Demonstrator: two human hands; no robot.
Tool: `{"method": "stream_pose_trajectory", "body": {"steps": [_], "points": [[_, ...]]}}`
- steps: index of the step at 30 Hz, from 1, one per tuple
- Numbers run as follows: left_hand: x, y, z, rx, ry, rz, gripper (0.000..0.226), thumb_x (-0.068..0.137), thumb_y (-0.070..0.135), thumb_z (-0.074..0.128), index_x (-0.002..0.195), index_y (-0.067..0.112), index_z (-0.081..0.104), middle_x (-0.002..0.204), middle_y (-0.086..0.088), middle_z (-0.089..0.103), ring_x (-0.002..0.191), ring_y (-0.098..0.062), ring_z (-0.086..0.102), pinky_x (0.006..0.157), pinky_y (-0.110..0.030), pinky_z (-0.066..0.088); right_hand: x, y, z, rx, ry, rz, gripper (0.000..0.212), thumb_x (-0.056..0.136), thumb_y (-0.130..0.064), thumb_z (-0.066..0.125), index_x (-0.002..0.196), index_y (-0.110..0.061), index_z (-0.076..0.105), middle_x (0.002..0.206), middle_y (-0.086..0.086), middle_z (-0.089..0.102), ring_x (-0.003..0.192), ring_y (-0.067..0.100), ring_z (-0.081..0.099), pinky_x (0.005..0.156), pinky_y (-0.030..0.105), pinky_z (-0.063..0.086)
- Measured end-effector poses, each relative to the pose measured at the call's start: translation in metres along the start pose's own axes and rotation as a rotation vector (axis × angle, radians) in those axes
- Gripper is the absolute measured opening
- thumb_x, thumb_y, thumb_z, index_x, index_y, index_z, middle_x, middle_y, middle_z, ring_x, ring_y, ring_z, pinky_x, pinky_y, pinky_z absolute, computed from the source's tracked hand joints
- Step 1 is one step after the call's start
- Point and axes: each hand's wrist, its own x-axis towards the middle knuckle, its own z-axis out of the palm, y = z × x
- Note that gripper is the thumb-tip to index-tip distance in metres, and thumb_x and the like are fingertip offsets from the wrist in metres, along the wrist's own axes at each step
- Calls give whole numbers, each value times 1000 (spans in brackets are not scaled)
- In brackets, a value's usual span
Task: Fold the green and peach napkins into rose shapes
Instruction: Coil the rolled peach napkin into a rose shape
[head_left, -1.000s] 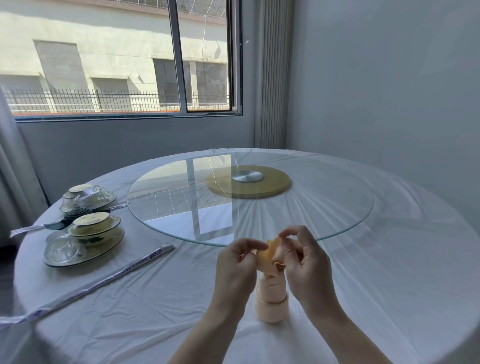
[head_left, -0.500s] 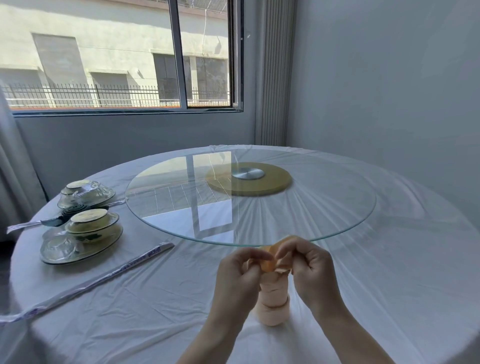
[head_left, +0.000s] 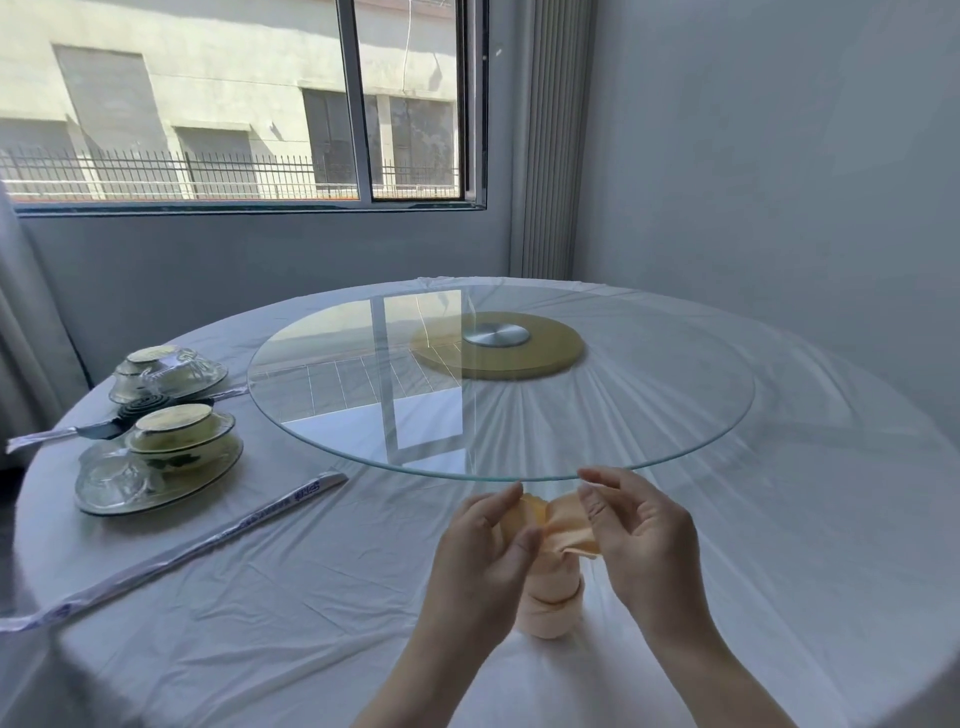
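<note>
Peach napkin (head_left: 551, 597), soft cloth, rolled into an upright column on the white tablecloth (head_left: 311, 597) at 6 o'clock of the round table, just shy of the glass turntable (head_left: 498, 384) rim. Lower part wound tight, banded in coils, base flat on the cloth; top loosened into thin, floppy flaps.

Left hand (head_left: 480, 558): thumb and fingers closed on a flap at the 9 o'clock side of the roll's top. Right hand (head_left: 641, 535): thumb and forefinger pinched on a flap at 3 o'clock, drawn outward; remaining fingers loose, spread. Both hands clamped on cloth, not on the coiled stem.

Handling, judged: very light, limp, no stiffness of its own; holds shape only by wrap tension and friction between layers. Likely to unwind or topple if tugged hard or sideways. Best taken at the flap edges, pulled gently down and out, stem steadied low if needed. Not fragile, not slippery; matte weave, grips itself fairly well.

Green napkin not in view.

Surroundings: tablecloth thin, wrinkled, pleated radially under the glass. Turntable clear, hard, smooth, reflecting the window (head_left: 244, 104); tan disc hub (head_left: 496, 345) with metal centre at 12 o'clock. Two plastic-wrapped tableware sets (head_left: 161, 452) at 9 to 10 o'clock, glossy film over bowls and plates. Long wrapped chopsticks (head_left: 208, 540) lying diagonally at 8 o'clock, well apart from the napkin.
</note>
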Motion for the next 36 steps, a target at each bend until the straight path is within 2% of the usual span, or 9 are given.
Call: {"method": "stream_pose_trajectory", "body": {"steps": [4, 10, 14, 16, 18, 21, 25, 29, 36], "points": [[-6, -7, -2, -51, -39, -36, 42, 78, 20, 70, 119, 20, 60, 110, 14, 59, 98, 8, 57, 87, -10, 43, -8, 7, -6, -87, 18, -65, 23, 85, -12, 64, 91, -33, 66, 71, -13, 70, 67, -2, 64, 61, 12, 48], [-10, -31, -11, -18, -40, -86, 40, 84, -2, 62, 104, 33, 63, 107, 12, 61, 91, 3, 60, 82, -12, 43, -20, 34, -25, -167, -24, 71, 25, 86, -11, 62, 87, -36, 64, 61, -10, 66, 59, 3, 60, 53, 13, 42], [-7, -40, -8, 15, -110, -96, 37, 86, -5, 57, 111, 21, 65, 108, 10, 60, 95, 8, 58, 81, -5, 40, -27, 41, -28, -190, -70, 111, 24, 87, -14, 61, 87, -38, 64, 69, -24, 65, 65, 0, 60, 58, 9, 42], [-6, -40, -7, 47, -148, -75, 42, 87, -9, 53, 115, 21, 61, 109, 8, 57, 96, 11, 56, 81, -4, 38, -25, 39, -31, -114, -113, 144, 24, 88, -14, 61, 90, -38, 65, 74, -21, 68, 68, 1, 64, 66, 18, 50], [-8, -38, -6, 75, -182, -53, 55, 86, -11, 49, 111, 38, 58, 110, 11, 54, 99, 11, 52, 85, -4, 37, -21, 31, -34, 31, -179, 196, 27, 87, -8, 61, 96, -32, 67, 77, -10, 73, 74, 8, 69, 72, 25, 53], [-9, -29, -8, 182, -247, -28, 67, 80, -8, 45, 103, 53, 56, 113, 18, 45, 105, 14, 45, 89, -3, 33, -14, 16, -38, 209, -270, 243, 26, 84, 4, 61, 93, -19, 70, 79, -1, 74, 77, 12, 70, 67, 16, 52], [3, -8, -13, 353, -325, 1, 43, 85, 3, 47, 102, 38, 65, 115, 17, 44, 111, 1, 44, 97, -17, 34, -6, 6, -39, 246, -298, 243, 23, 83, 3, 63, 90, -18, 71, 81, 2, 74, 76, 14, 70, 65, 17, 51], [20, 7, -12, 421, -320, -12, 16, 88, 31, 55, 97, 32, 67, 96, 15, 64, 93, -2, 58, 84, -26, 47, -2, 5, -39, 199, -290, 216, 21, 79, -7, 70, 95, -21, 70, 83, 1, 74, 79, 16, 70, 69, 21, 54], [29, 10, -4, 457, -335, -24, 11, 87, 28, 60, 86, 29, 72, 71, 20, 60, 70, 4, 55, 65, -14, 41, -7, 4, -36, 123, -333, 205, 23, 83, -5, 66, 93, -25, 71, 84, -6, 74, 83, 9, 70, 81, 30, 55]]}}
